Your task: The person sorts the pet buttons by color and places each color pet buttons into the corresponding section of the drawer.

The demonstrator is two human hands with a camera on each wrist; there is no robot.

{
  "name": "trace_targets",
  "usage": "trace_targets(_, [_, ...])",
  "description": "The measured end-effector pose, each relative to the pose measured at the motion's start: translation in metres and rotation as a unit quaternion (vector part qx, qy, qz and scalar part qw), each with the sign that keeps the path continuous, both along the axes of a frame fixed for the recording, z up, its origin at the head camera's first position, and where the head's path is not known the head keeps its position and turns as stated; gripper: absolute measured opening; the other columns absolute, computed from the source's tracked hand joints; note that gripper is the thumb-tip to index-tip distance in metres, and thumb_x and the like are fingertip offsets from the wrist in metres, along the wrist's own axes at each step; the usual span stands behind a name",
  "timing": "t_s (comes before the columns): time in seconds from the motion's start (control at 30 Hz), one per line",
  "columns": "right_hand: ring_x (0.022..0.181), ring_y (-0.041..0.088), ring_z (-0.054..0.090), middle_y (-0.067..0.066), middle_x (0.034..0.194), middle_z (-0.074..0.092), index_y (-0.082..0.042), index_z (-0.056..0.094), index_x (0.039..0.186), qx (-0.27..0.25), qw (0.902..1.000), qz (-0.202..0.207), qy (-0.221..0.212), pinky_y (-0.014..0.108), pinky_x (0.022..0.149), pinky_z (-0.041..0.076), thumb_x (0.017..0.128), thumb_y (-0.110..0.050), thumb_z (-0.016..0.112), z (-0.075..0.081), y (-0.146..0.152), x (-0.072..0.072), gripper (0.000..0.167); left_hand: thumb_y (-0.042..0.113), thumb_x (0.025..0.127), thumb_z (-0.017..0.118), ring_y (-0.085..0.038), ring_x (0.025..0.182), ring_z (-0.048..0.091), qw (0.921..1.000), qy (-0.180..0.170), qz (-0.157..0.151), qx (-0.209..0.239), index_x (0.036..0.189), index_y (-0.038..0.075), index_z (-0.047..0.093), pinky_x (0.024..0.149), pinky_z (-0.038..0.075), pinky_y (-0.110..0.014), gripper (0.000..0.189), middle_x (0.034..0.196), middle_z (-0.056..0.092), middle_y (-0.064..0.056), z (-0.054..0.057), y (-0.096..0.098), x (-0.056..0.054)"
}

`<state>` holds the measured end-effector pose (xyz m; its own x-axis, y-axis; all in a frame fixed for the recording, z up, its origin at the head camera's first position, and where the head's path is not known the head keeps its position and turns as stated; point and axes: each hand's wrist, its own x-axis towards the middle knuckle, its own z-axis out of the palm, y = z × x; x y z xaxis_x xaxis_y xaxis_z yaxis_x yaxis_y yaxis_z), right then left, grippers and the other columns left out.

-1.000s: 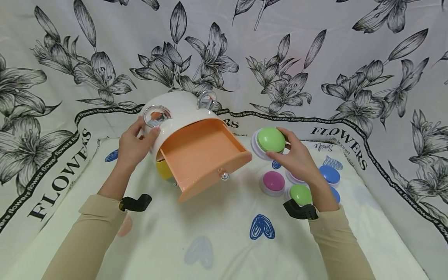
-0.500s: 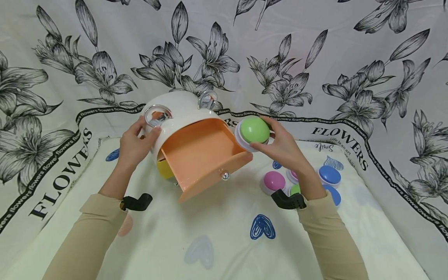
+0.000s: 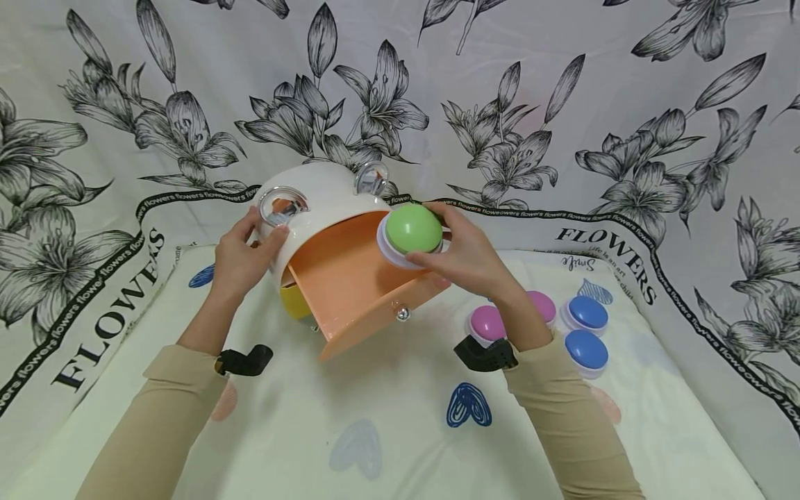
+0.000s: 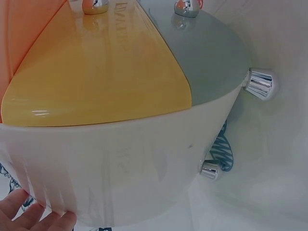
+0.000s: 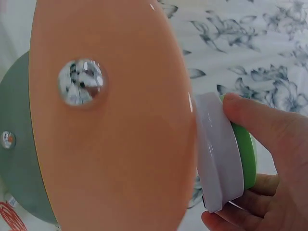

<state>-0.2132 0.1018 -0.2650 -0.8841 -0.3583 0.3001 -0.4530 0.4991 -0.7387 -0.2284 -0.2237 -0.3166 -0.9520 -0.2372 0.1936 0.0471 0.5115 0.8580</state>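
In the head view, my left hand (image 3: 240,257) holds the side of a white rounded drawer box (image 3: 325,186), thumb on the front near a chrome ring and fingers behind. The box's orange drawer (image 3: 350,278) is pulled out toward me, with a silver knob on its front. My right hand (image 3: 469,253) grips a green-domed round push button (image 3: 414,228) by its white base, thumb in front and fingers behind. The button is tilted over the right part of the drawer. In the right wrist view, its white base (image 5: 219,149) shows beyond the edge of the drawer front.
Pink push buttons (image 3: 487,323) and blue push buttons (image 3: 587,312) lie on the white cloth to the right, partly behind my right forearm. Yellow (image 4: 96,72) and grey-green (image 4: 207,57) drawers fill the box's lower front. A floral fabric backdrop (image 3: 500,42) hangs behind.
My right hand has carried the green push button leftward, from right of the box to over the orange drawer. My left hand and the box have stayed in place.
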Motion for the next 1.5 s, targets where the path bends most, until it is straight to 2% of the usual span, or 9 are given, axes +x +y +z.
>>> trace_targets(0.23, [0.111,0.017,0.052,0.003,0.129,0.048,-0.01,0.04,0.135,0.012,0.9988,0.046,-0.003,0.027,0.095,0.046,0.072,-0.021,0.079,-0.001,-0.02,0.002,0.075,0.05,0.085,0.056,-0.027,0.138,0.025,1.0,0.005,-0.002,0.001,0.142,0.015,0.037,0.102,0.037,-0.046,0.07,0.152,0.022,0.003,-0.001,-0.001,-0.001])
trace_targets(0.4, [0.105,0.014,0.054,0.003,0.126,0.05,-0.008,0.039,0.135,0.042,0.9962,0.076,0.007,0.025,0.09,0.048,0.072,-0.022,0.078,-0.001,-0.035,0.004,0.075,0.051,0.085,0.056,-0.027,0.138,0.025,1.0,0.001,-0.002,-0.001,0.142,0.014,0.037,0.102,0.037,-0.045,0.071,0.152,0.021,0.003,-0.001,-0.001,-0.001])
trace_targets(0.53, [0.104,0.013,0.054,0.002,0.124,0.051,-0.007,0.04,0.134,0.066,0.9935,0.092,0.008,0.025,0.09,0.048,0.072,-0.025,0.078,0.001,-0.046,0.004,0.074,0.05,0.085,0.056,-0.027,0.138,0.024,1.0,0.001,-0.002,0.0,0.142,0.014,0.037,0.103,0.037,-0.045,0.07,0.152,0.021,0.004,-0.001,-0.001,-0.001])
trace_targets(0.67, [0.104,0.013,0.054,0.002,0.122,0.052,-0.007,0.042,0.133,0.102,0.9906,0.092,0.004,0.024,0.09,0.048,0.072,-0.027,0.077,0.002,-0.057,0.005,0.073,0.051,0.085,0.056,-0.027,0.138,0.024,1.0,0.001,-0.005,0.0,0.142,0.014,0.036,0.102,0.038,-0.045,0.071,0.152,0.021,0.004,-0.002,-0.001,-0.001])
trace_targets(0.87, [0.104,0.012,0.053,0.0,0.123,0.052,-0.008,0.04,0.134,0.16,0.9822,0.098,-0.001,0.024,0.091,0.047,0.073,-0.032,0.076,0.004,-0.071,0.006,0.074,0.05,0.085,0.057,-0.025,0.138,0.023,0.9999,0.009,-0.013,0.004,0.142,0.014,0.037,0.103,0.037,-0.045,0.07,0.152,0.021,0.003,-0.001,-0.001,-0.001])
trace_targets(1.23, [0.101,0.01,0.052,-0.002,0.119,0.053,-0.009,0.043,0.131,0.233,0.9637,0.129,0.015,0.024,0.089,0.047,0.074,-0.035,0.074,0.007,-0.09,0.006,0.07,0.051,0.085,0.055,-0.024,0.138,0.022,0.9999,0.008,-0.015,0.0,0.143,0.014,0.034,0.103,0.037,-0.045,0.072,0.151,0.022,0.002,0.0,-0.002,0.0])
trace_targets(1.5, [0.101,0.011,0.051,0.0,0.119,0.053,-0.009,0.042,0.131,0.253,0.9562,0.146,-0.002,0.024,0.088,0.047,0.074,-0.033,0.075,0.007,-0.096,0.003,0.07,0.051,0.085,0.055,-0.024,0.138,0.023,0.9998,0.011,-0.014,-0.002,0.143,0.014,0.035,0.102,0.038,-0.045,0.071,0.151,0.023,0.001,0.0,-0.001,0.001])
